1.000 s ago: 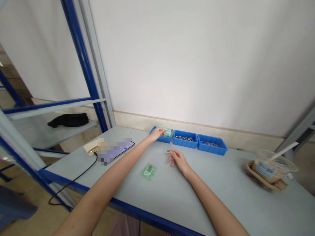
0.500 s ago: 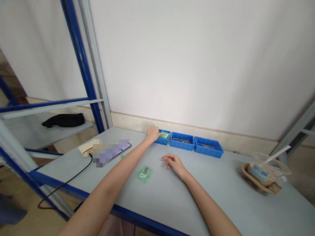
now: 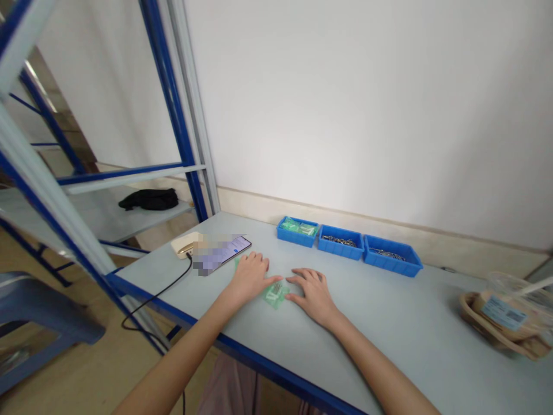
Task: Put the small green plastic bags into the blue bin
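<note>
A small green plastic bag (image 3: 275,293) with a printed label lies flat on the grey table (image 3: 389,323). My left hand (image 3: 250,275) rests palm down at its left edge, one finger touching the bag. My right hand (image 3: 313,291) lies palm down at its right edge, thumb against it. A second green bag peeks out from under my left hand. Neither hand has lifted anything.
Three blue trays stand in a row by the wall: one with green bags (image 3: 297,230), two with metal parts (image 3: 340,241) (image 3: 392,255). A phone (image 3: 221,255) on a cable lies to the left. A lidded drink cup in a paper carrier (image 3: 503,314) stands at right. Blue shelving (image 3: 173,115) rises at left.
My left hand came back from the leftmost blue tray to the table beside the green bag. My right hand slid to the bag's other side. The camera view shifted.
</note>
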Tool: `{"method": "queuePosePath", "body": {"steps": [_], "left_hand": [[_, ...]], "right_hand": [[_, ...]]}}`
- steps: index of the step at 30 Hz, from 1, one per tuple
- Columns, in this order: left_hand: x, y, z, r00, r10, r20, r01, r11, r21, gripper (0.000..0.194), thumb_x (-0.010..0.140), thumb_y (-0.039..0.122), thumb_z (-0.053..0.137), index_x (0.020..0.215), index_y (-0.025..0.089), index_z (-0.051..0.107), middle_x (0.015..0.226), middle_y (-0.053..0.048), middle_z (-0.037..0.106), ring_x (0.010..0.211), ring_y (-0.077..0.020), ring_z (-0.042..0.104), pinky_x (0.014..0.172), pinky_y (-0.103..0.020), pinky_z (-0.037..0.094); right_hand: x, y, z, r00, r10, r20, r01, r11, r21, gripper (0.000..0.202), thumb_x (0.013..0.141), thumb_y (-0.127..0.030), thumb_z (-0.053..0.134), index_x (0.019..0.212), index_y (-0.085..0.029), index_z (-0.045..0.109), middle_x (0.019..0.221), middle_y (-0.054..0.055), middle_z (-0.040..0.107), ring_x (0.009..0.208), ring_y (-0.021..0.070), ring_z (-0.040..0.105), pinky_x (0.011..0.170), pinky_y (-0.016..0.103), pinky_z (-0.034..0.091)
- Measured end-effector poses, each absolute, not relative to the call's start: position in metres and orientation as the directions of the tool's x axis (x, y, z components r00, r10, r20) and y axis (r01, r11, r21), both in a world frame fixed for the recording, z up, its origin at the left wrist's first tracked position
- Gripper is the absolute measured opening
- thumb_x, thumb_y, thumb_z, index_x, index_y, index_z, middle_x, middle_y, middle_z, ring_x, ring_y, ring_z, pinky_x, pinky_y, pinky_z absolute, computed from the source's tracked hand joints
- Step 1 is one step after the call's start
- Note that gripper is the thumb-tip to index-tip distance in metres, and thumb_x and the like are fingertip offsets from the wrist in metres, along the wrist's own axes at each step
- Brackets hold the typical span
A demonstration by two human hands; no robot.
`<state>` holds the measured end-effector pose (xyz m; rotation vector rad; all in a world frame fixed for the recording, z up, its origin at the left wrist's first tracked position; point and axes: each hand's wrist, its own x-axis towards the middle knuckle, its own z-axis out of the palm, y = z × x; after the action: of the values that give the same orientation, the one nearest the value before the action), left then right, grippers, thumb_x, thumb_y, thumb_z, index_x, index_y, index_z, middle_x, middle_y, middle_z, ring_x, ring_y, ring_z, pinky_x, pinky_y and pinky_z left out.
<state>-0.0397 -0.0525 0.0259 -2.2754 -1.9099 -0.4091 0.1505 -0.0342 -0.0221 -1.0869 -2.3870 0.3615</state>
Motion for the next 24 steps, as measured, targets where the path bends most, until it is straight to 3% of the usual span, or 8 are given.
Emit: {"method": "queuePosePath", "body": {"steps": [3,8,11,14,19,21,24], "left_hand": [[-0.047,-0.068,0.014,0.191,0.962,0.196,0.951,-0.231,0.206,0.032,0.072,0.049,0.060,0.075,0.018,0.057,0.078,-0.005,0.059,0.081,-0.0223,0.053,0.070,-0.030,0.034],[-0.041,-0.057,0.001,0.157,0.971,0.179,0.863,-0.223,0.453,0.021,0.070,0.037,0.063,0.073,0.018,0.055,0.069,0.000,0.059,0.069,-0.0164,0.054,0.061,-0.024,0.033],[-0.036,-0.040,-0.004,0.077,0.970,0.230,0.720,-0.214,0.660,0.021,0.069,0.036,0.063,0.074,0.018,0.053,0.061,0.003,0.056,0.059,-0.0132,0.053,0.054,-0.022,0.034],[-0.027,-0.022,-0.003,0.011,0.944,0.330,0.507,-0.290,0.812,0.025,0.065,0.034,0.067,0.072,0.017,0.050,0.060,0.004,0.055,0.057,-0.0110,0.052,0.054,-0.021,0.037],[-0.010,-0.008,0.003,-0.040,0.920,0.389,0.351,-0.351,0.868,0.026,0.061,0.028,0.071,0.073,0.015,0.053,0.068,0.000,0.061,0.064,-0.0119,0.057,0.060,-0.023,0.043],[-0.009,-0.009,0.003,0.007,0.930,0.368,0.320,-0.351,0.880,0.025,0.061,0.027,0.071,0.076,0.014,0.057,0.074,-0.003,0.064,0.070,-0.0143,0.059,0.068,-0.027,0.047],[-0.013,-0.015,0.000,0.119,0.929,0.349,0.249,-0.369,0.896,0.019,0.066,0.026,0.066,0.080,0.013,0.062,0.089,-0.008,0.067,0.085,-0.0189,0.061,0.080,-0.033,0.048]], "right_hand": [[0.152,-0.034,-0.021,-0.561,0.763,0.321,0.611,0.644,-0.460,0.028,0.078,-0.042,0.058,0.104,-0.032,0.061,0.121,0.003,0.054,0.114,0.0221,0.042,0.097,0.043,0.020],[0.149,-0.034,-0.022,-0.522,0.799,0.298,0.605,0.593,-0.531,0.025,0.078,-0.038,0.057,0.101,-0.031,0.062,0.121,0.003,0.054,0.114,0.0222,0.043,0.097,0.043,0.021],[0.147,-0.029,-0.028,-0.380,0.871,0.312,0.600,0.489,-0.634,0.027,0.078,-0.039,0.056,0.101,-0.026,0.064,0.119,0.006,0.056,0.112,0.0234,0.045,0.096,0.042,0.025],[0.147,-0.019,-0.035,-0.293,0.908,0.301,0.481,0.412,-0.774,0.023,0.075,-0.040,0.057,0.085,-0.023,0.068,0.106,0.005,0.062,0.101,0.0233,0.052,0.091,0.038,0.033],[0.149,-0.004,-0.039,-0.175,0.948,0.264,0.080,0.281,-0.956,0.026,0.068,-0.041,0.059,0.077,-0.018,0.067,0.079,0.004,0.067,0.070,0.0183,0.058,0.071,0.032,0.044],[0.152,-0.002,-0.035,-0.139,0.961,0.239,-0.001,0.242,-0.970,0.025,0.065,-0.040,0.062,0.074,-0.017,0.067,0.071,0.003,0.066,0.064,0.0176,0.057,0.067,0.031,0.045],[0.156,-0.004,-0.025,-0.087,0.956,0.282,-0.008,0.282,-0.959,0.021,0.065,-0.035,0.063,0.077,-0.019,0.069,0.078,0.004,0.068,0.069,0.0182,0.059,0.070,0.031,0.045]]}}
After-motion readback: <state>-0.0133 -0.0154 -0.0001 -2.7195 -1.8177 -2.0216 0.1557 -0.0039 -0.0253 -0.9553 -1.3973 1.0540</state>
